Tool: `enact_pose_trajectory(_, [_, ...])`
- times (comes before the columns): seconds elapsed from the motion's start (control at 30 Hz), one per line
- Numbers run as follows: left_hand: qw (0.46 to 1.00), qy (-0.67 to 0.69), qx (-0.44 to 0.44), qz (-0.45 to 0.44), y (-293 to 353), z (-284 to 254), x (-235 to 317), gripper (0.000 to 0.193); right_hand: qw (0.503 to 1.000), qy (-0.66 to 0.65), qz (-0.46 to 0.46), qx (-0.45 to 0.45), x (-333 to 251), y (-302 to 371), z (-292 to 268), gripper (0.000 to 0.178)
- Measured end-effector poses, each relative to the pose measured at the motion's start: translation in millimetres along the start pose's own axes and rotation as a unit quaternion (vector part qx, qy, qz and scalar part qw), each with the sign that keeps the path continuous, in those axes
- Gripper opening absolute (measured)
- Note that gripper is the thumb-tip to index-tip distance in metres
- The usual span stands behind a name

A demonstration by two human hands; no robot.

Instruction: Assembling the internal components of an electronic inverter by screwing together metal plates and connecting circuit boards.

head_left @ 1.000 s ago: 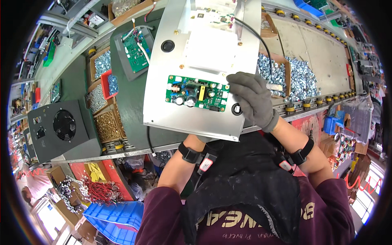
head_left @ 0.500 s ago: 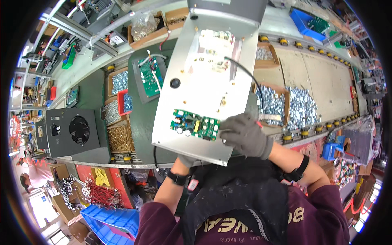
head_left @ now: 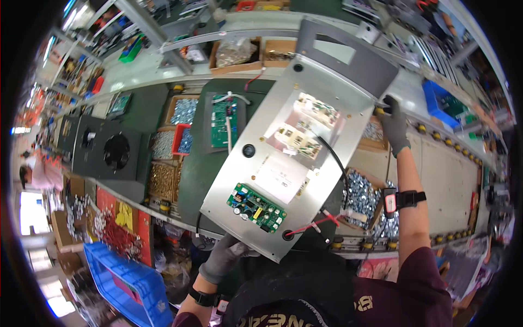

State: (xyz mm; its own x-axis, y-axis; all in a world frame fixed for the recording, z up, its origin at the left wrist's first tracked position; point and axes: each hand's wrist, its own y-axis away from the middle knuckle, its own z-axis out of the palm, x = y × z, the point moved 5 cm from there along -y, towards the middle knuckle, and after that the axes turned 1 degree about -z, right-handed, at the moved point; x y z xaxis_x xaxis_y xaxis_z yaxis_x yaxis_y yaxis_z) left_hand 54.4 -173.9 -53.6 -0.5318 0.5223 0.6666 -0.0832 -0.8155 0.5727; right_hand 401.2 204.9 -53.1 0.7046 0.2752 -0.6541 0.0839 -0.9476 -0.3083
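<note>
A long silver metal chassis (head_left: 229, 174) with a dark grey end panel (head_left: 348, 60) lies tilted, its far end leaning right. My left hand (head_left: 223, 259), in a grey glove, grips its near edge, the fingertips partly hidden beneath. My gloved right hand (head_left: 394, 128) reaches to the far right edge by the grey panel, fingers curled at the corner. A green circuit board (head_left: 256, 208) is mounted near the close end. Red wires (head_left: 313, 224) come out through a grommet beside it. A white block (head_left: 282, 177), pale terminal parts (head_left: 298, 140) and a black cable (head_left: 333, 155) sit farther up.
Left of the chassis lies another green circuit board (head_left: 222, 125) on the dark mat. Bins of screws (head_left: 162, 177) and a black fan housing (head_left: 103, 147) stand farther left. A box of metal hardware (head_left: 359, 193) is at the right. A blue crate (head_left: 128, 283) stands low left.
The chassis has turned clockwise, its far end swinging right. My right hand has left the circuit board for the far right edge. Red wires now show at the near corner.
</note>
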Motion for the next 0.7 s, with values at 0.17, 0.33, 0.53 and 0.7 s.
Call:
enact_pose_trajectory(0.17, [0.991,-0.036,0.13,0.017,-6.7,8.2,-6.4,0.048,0.946,0.157,-0.156,-0.236,97.3,-25.6,100.6,0.039])
enact_pose_trajectory(0.33, [0.981,-0.071,0.147,0.107,14.4,-23.4,56.0,0.047,0.98,-0.03,-0.17,-0.096,44.0,12.4,45.1,0.033])
enact_pose_trajectory(0.53, [0.994,-0.061,0.076,-0.046,4.1,-120.8,167.1,0.044,0.965,-0.048,0.136,-0.22,-122.4,79.2,-35.1,0.036])
enact_pose_trajectory(0.7, [0.989,-0.046,0.094,-0.101,-40.8,-146.8,193.0,0.027,0.935,0.08,0.231,-0.258,-147.5,113.7,-33.2,0.037])
